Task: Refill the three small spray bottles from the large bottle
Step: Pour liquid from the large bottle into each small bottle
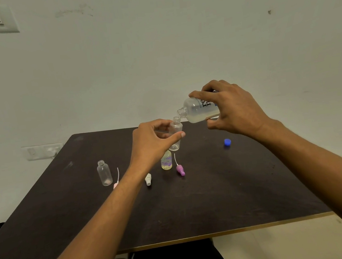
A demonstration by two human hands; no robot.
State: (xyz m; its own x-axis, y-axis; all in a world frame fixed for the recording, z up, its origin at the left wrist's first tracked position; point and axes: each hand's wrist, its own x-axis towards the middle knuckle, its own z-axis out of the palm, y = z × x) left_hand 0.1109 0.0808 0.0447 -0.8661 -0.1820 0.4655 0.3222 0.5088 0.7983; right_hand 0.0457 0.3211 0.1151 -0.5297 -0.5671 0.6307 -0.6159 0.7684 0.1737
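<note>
Counter (215, 188) under both arms. Right grip (234, 109) wrapped round large bottle (199, 111), uncapped, tipped neck-down leftward, mouth just above open neck of small clear bottle (176, 132) pinched in left grip (152, 142), held off the surface. Upright below: yellowish bottle (166, 160) beside the left wrist, uncapped bottle (104, 173) farther left. Lying near them: pink spray top (115, 185), white spray top (148, 179), purple spray top (180, 169). Blue cap (227, 142) well apart at right.

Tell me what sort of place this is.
Probably a plain indoor room, home or office: a bare painted wall with a light switch, a socket plate lower down, and one dark table.
</note>
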